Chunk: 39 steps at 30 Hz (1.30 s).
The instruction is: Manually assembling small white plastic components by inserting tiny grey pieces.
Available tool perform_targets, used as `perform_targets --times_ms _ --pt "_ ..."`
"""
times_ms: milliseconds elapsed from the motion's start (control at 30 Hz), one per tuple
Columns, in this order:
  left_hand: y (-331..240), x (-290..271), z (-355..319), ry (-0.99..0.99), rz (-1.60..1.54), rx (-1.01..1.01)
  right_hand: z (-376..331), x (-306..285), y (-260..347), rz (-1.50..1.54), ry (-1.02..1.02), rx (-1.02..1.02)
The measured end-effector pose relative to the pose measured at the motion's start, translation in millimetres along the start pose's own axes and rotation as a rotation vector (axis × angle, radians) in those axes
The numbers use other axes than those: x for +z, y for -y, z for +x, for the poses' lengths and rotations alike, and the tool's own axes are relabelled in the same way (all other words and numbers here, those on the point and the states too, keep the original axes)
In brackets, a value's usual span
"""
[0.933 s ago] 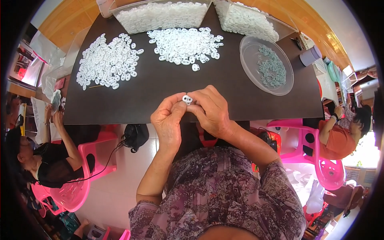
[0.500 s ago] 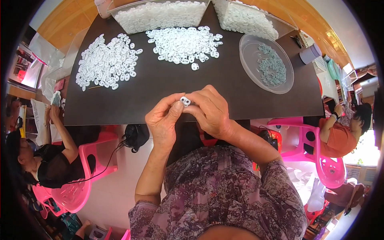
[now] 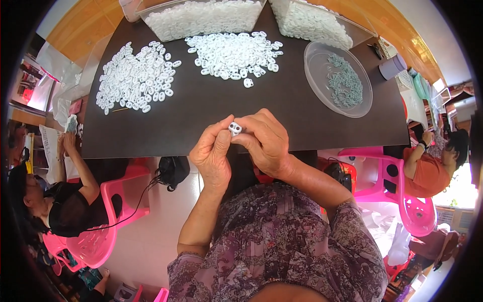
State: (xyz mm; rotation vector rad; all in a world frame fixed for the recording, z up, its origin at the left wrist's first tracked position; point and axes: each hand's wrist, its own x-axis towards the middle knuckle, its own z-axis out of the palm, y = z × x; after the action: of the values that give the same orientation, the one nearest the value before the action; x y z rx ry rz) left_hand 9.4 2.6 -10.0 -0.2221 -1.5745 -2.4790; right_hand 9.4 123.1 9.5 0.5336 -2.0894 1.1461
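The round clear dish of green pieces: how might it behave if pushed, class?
Wide and shallow, the dish would probably slide rather than tip. Its clear wall suggests light, stiff plastic. The loose green pieces would likely shift.

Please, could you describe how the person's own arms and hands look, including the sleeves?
The left hand and right hand are bare, no gloves or watch visible. The short sleeves are purple with a dark and pale print, leaving both forearms uncovered.

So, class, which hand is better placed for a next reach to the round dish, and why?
Probably the right hand: the round dish lies on that side, nearer it than the left hand. Both hold the small white piece, so the left could keep it.
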Motion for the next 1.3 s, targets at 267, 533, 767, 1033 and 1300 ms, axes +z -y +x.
perform_targets --times_ms 267,533,767,1033,1300 --pt "-1 -3 0 0.011 0.072 0.066 0 0 6 0.022 0.024 0.029" --pt "1 3 -7 -0.044 0.006 0.052 -6 5 6 0.024 -0.028 0.014" --pt "5 10 -8 -0.087 -0.067 0.080 -6 9 1 -0.017 -0.065 -0.081" --pt "3 14 -12 -0.124 -0.071 0.044 -9 8 7 -0.013 -0.050 0.000" --pt "0 15 -17 -0.122 -0.093 0.025 -10 9 10 0.019 -0.097 0.001"
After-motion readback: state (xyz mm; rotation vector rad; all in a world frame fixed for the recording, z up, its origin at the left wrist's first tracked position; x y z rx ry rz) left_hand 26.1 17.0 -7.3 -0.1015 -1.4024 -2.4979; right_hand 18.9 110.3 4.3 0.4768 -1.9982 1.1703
